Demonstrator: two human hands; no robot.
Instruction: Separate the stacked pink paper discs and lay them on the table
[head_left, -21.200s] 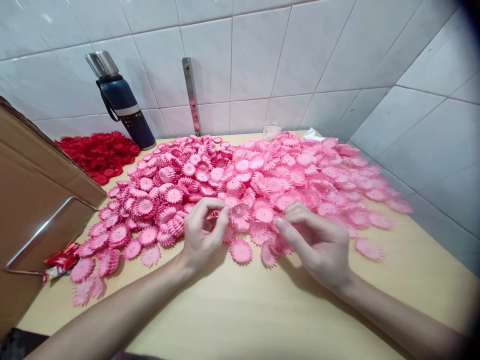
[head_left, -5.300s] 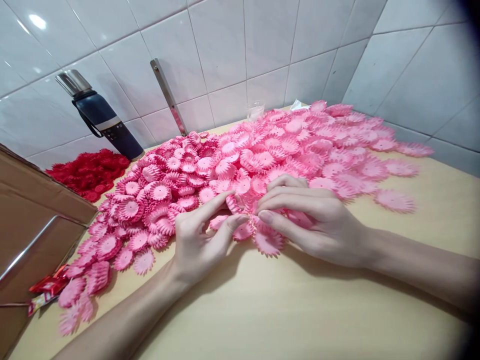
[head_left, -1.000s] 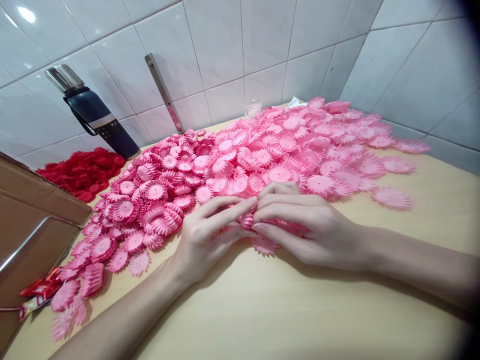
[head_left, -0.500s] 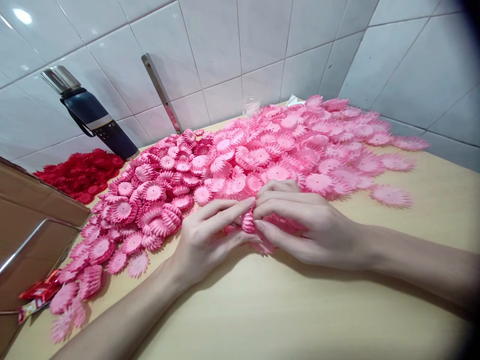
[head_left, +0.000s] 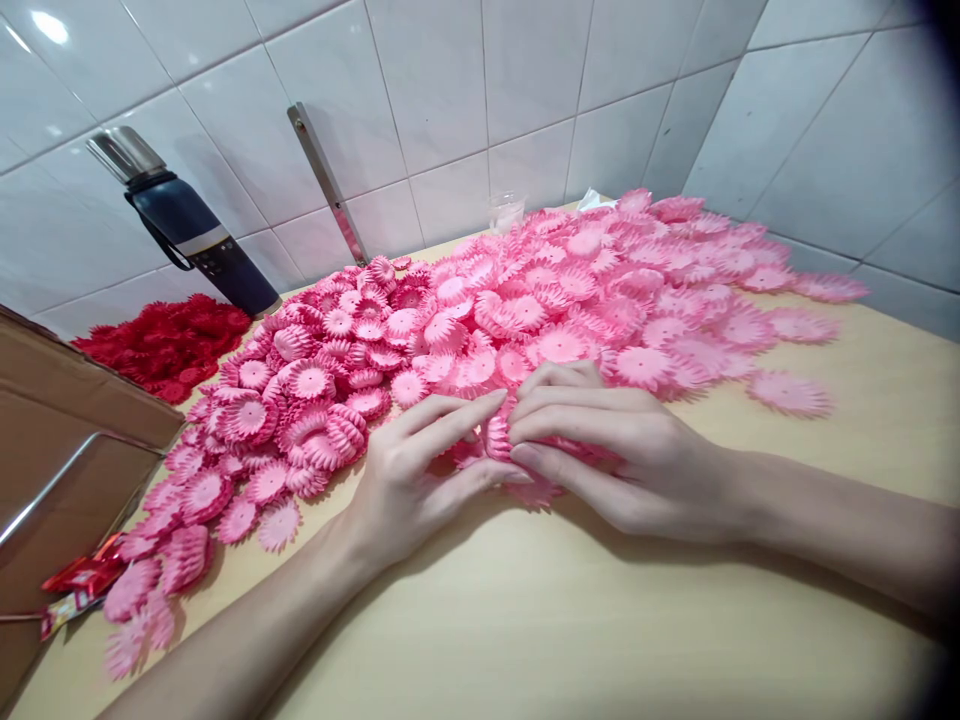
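Two hands, left hand (head_left: 405,475) at nine o'clock and right hand (head_left: 641,455) at three, now stand closer than earlier, both gripping one curled pink piece (head_left: 498,438) between them, suggesting two-handed shaping under way.

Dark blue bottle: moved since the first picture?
No. Against the metal strip on the wall, the dark blue bottle keeps its place, left of it and by the red pile; only the camera view shifted.

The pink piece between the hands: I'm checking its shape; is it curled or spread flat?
Curled: the pink piece shows bent, ridged petals between the left hand and right hand. Its far side is hidden.
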